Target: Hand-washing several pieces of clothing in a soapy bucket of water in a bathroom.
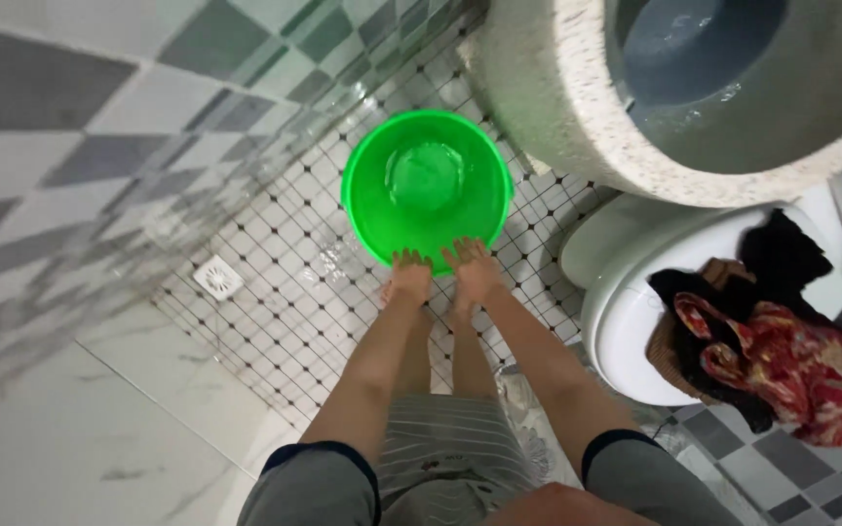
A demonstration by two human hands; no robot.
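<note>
A bright green plastic bucket point(382, 209) stands on the wet, small-tiled floor, with a little water in its bottom. Both my arms reach straight down to it. My left hand point(409, 273) and my right hand point(475, 271) sit side by side on the bucket's near rim, fingers curled over the edge. My legs and feet are partly hidden behind my forearms.
A large speckled stone water tank point(548, 107) holding water rises just right of the bucket. A white toilet point(616, 292) with its lid down carries a heap of dark and red clothes point(772, 341). A square floor drain point(217, 277) lies to the left, near the tiled wall point(60, 146).
</note>
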